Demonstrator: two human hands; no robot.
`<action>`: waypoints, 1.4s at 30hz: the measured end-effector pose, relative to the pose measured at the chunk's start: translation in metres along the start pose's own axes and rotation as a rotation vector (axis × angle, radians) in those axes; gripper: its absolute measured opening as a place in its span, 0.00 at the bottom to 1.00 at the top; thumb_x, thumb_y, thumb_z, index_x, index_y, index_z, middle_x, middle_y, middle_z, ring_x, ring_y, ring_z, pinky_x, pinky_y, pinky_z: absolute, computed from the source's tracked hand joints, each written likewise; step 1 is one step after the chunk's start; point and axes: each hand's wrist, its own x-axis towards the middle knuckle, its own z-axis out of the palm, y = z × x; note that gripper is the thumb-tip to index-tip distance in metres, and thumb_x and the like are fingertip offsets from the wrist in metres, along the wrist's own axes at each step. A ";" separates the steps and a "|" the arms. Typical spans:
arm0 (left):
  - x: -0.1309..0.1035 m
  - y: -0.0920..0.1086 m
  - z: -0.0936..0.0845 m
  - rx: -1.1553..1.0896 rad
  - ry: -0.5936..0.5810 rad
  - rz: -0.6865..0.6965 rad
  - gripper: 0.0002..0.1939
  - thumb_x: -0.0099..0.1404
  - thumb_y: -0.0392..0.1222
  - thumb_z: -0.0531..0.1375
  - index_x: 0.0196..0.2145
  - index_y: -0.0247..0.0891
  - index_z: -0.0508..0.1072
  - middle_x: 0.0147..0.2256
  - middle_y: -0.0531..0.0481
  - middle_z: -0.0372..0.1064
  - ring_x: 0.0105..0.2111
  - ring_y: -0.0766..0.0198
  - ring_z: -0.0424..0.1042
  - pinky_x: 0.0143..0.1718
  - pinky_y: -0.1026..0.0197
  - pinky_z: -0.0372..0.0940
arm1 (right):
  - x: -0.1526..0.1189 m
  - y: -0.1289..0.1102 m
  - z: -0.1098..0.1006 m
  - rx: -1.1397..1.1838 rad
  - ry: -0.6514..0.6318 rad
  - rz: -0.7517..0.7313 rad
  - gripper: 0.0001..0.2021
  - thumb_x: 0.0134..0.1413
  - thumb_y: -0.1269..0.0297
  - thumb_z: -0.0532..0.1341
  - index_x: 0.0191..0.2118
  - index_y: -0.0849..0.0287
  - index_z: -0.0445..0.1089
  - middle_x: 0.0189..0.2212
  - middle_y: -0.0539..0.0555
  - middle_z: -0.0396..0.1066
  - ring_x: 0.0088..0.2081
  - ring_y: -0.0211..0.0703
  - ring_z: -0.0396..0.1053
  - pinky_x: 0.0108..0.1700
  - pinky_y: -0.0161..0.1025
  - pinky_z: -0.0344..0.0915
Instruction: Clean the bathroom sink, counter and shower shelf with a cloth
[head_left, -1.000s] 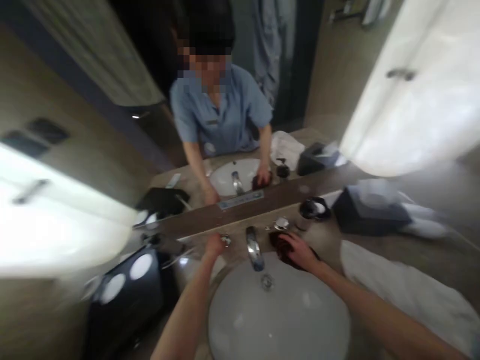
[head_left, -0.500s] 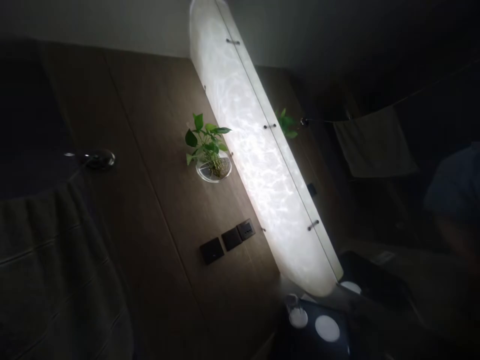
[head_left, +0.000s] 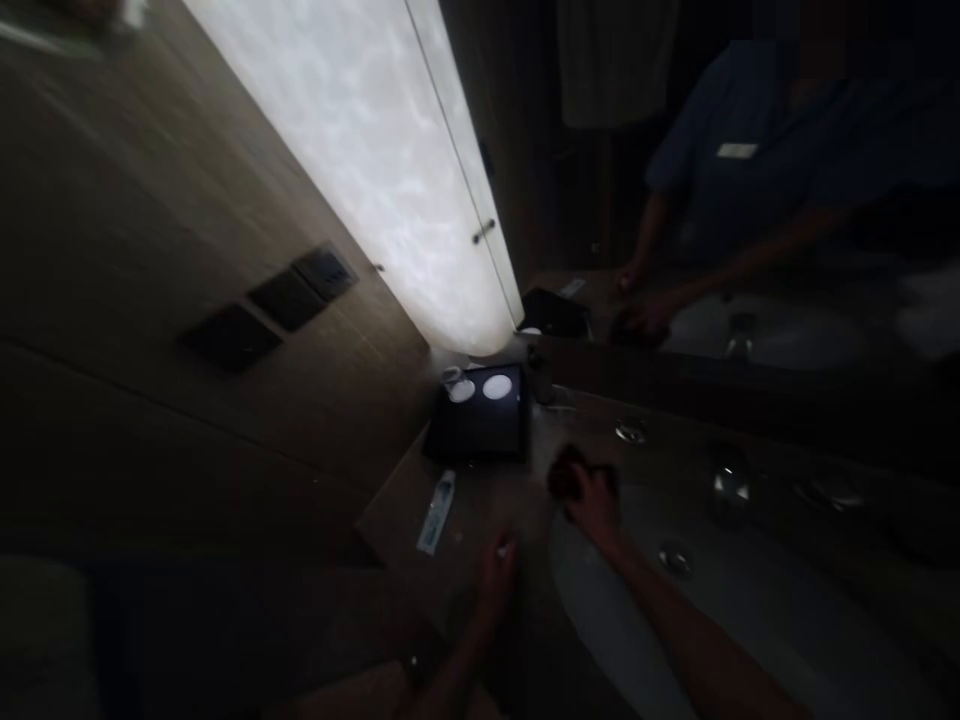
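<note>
My right hand (head_left: 596, 505) is closed on a dark, bunched cloth (head_left: 566, 474), pressed to the counter at the left rim of the sink (head_left: 585, 600). Lower and to the left, my left hand (head_left: 497, 570) is closed over the counter (head_left: 529, 500); a small pale spot shows at its fingertips, too dim to name. A toothpaste tube (head_left: 436, 512) lies on the counter left of that hand. Beyond it sits a black tray (head_left: 480, 435) bearing a glass (head_left: 453, 378) and white discs.
A chrome faucet (head_left: 729, 485) and a round knob (head_left: 631, 430) stand behind the sink. A dark bottle (head_left: 538, 375) is beside the tray. The mirror (head_left: 600, 220) reflects a person in blue. Outlets (head_left: 300, 290) sit on the wall left of a lit panel (head_left: 390, 170).
The view has swung down and right from the wall plant and lit panel to the counter and sink. Both hands are now in view; neither showed before.
</note>
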 end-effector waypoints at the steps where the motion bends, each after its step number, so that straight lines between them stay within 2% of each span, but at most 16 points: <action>1: -0.010 -0.004 0.005 0.000 0.008 0.013 0.33 0.59 0.64 0.56 0.51 0.34 0.75 0.50 0.34 0.75 0.51 0.46 0.74 0.56 0.44 0.65 | -0.030 0.006 0.010 -0.028 -0.082 0.005 0.27 0.55 0.68 0.65 0.61 0.53 0.67 0.52 0.59 0.66 0.48 0.49 0.70 0.51 0.44 0.68; 4: -0.014 -0.007 -0.005 0.017 0.144 0.040 0.30 0.65 0.58 0.52 0.54 0.34 0.71 0.49 0.36 0.75 0.46 0.50 0.75 0.49 0.49 0.69 | -0.106 -0.001 0.039 -0.077 -0.403 -0.197 0.33 0.48 0.66 0.67 0.62 0.49 0.66 0.56 0.62 0.63 0.51 0.55 0.70 0.51 0.47 0.68; 7: -0.012 -0.016 -0.022 0.109 0.191 0.062 0.27 0.65 0.58 0.53 0.53 0.37 0.73 0.45 0.40 0.76 0.42 0.52 0.75 0.44 0.52 0.69 | -0.177 0.007 0.041 -0.029 -0.682 -0.355 0.31 0.45 0.60 0.67 0.60 0.47 0.69 0.54 0.62 0.66 0.51 0.60 0.70 0.50 0.53 0.68; 10: -0.017 -0.039 -0.026 0.199 0.140 0.089 0.26 0.64 0.57 0.54 0.51 0.38 0.73 0.43 0.41 0.77 0.39 0.53 0.76 0.44 0.51 0.70 | -0.247 0.047 0.005 0.173 -0.750 -0.142 0.30 0.39 0.56 0.68 0.54 0.48 0.74 0.46 0.58 0.72 0.47 0.59 0.72 0.49 0.51 0.68; 14: -0.020 -0.054 -0.014 0.145 0.077 0.119 0.24 0.63 0.56 0.54 0.48 0.38 0.74 0.45 0.39 0.77 0.42 0.51 0.77 0.47 0.51 0.70 | -0.303 0.108 -0.055 0.542 -0.590 0.335 0.20 0.39 0.59 0.65 0.43 0.47 0.77 0.39 0.51 0.76 0.42 0.52 0.73 0.44 0.44 0.67; 16: -0.008 -0.043 -0.005 0.095 0.075 0.140 0.24 0.64 0.56 0.54 0.49 0.37 0.74 0.45 0.38 0.77 0.43 0.51 0.77 0.46 0.51 0.70 | -0.291 0.116 -0.076 0.623 -0.587 0.399 0.15 0.38 0.57 0.65 0.37 0.48 0.77 0.34 0.50 0.76 0.39 0.52 0.73 0.41 0.44 0.67; 18: 0.015 -0.021 -0.001 0.063 0.122 0.185 0.24 0.65 0.55 0.53 0.49 0.36 0.74 0.42 0.39 0.77 0.42 0.51 0.77 0.46 0.50 0.69 | -0.254 0.094 -0.092 0.694 -0.580 0.344 0.15 0.38 0.57 0.65 0.37 0.49 0.76 0.34 0.50 0.76 0.39 0.52 0.73 0.40 0.43 0.67; 23: 0.079 0.042 -0.011 -0.049 0.261 0.251 0.22 0.65 0.51 0.54 0.49 0.34 0.73 0.43 0.39 0.76 0.42 0.53 0.75 0.47 0.51 0.68 | -0.100 -0.050 -0.110 0.676 -0.364 -0.095 0.26 0.42 0.63 0.63 0.52 0.54 0.73 0.46 0.51 0.77 0.47 0.49 0.73 0.51 0.42 0.67; 25: 0.099 0.053 -0.018 -0.072 0.292 0.256 0.21 0.65 0.49 0.55 0.50 0.35 0.73 0.44 0.40 0.75 0.43 0.53 0.75 0.48 0.51 0.69 | -0.026 -0.097 -0.099 0.501 -0.311 -0.205 0.26 0.45 0.63 0.63 0.55 0.55 0.72 0.45 0.53 0.77 0.46 0.48 0.73 0.52 0.44 0.68; 27: 0.117 0.053 -0.025 -0.049 0.341 0.297 0.21 0.65 0.47 0.56 0.51 0.34 0.72 0.46 0.38 0.73 0.46 0.51 0.74 0.50 0.50 0.69 | 0.043 -0.125 -0.073 0.155 -0.253 -0.249 0.27 0.50 0.62 0.65 0.58 0.55 0.70 0.52 0.59 0.73 0.52 0.56 0.70 0.56 0.52 0.65; 29: 0.135 0.045 -0.034 0.008 0.389 0.325 0.24 0.65 0.46 0.56 0.55 0.32 0.70 0.52 0.33 0.70 0.52 0.48 0.71 0.52 0.48 0.69 | 0.098 -0.138 -0.037 -0.152 -0.217 -0.267 0.33 0.52 0.59 0.68 0.64 0.57 0.65 0.62 0.67 0.62 0.62 0.69 0.59 0.61 0.65 0.57; 31: 0.151 0.037 -0.043 0.079 0.392 0.318 0.27 0.65 0.44 0.56 0.59 0.30 0.66 0.59 0.29 0.64 0.58 0.45 0.68 0.57 0.46 0.68 | 0.131 -0.140 -0.002 -0.286 -0.173 -0.316 0.38 0.52 0.57 0.69 0.67 0.59 0.60 0.68 0.70 0.51 0.67 0.75 0.49 0.64 0.70 0.48; 34: 0.163 0.032 -0.055 0.159 0.317 0.331 0.28 0.64 0.40 0.56 0.61 0.31 0.64 0.62 0.31 0.62 0.62 0.46 0.64 0.63 0.46 0.62 | 0.134 -0.127 0.025 -0.238 -0.190 -0.507 0.30 0.55 0.71 0.63 0.64 0.56 0.65 0.64 0.64 0.58 0.62 0.62 0.57 0.63 0.59 0.58; 37: 0.152 0.029 -0.058 0.174 0.397 0.426 0.28 0.64 0.38 0.56 0.61 0.31 0.64 0.61 0.33 0.64 0.62 0.49 0.64 0.64 0.49 0.61 | 0.077 -0.089 0.031 0.020 -0.100 -0.591 0.28 0.54 0.76 0.59 0.61 0.53 0.67 0.58 0.58 0.63 0.57 0.50 0.62 0.60 0.47 0.64; 40: 0.123 0.013 -0.047 0.202 0.564 0.462 0.21 0.68 0.45 0.56 0.56 0.34 0.69 0.52 0.36 0.70 0.54 0.52 0.70 0.56 0.51 0.67 | -0.024 -0.028 0.053 0.240 0.155 -0.369 0.29 0.55 0.62 0.62 0.64 0.53 0.63 0.62 0.61 0.58 0.62 0.54 0.59 0.63 0.51 0.63; 42: 0.100 -0.004 -0.031 0.261 0.471 0.462 0.20 0.70 0.50 0.56 0.53 0.35 0.71 0.45 0.40 0.73 0.45 0.55 0.74 0.46 0.54 0.70 | -0.090 0.024 0.071 0.219 0.093 -0.058 0.30 0.50 0.57 0.65 0.61 0.54 0.65 0.58 0.62 0.63 0.59 0.57 0.64 0.60 0.53 0.66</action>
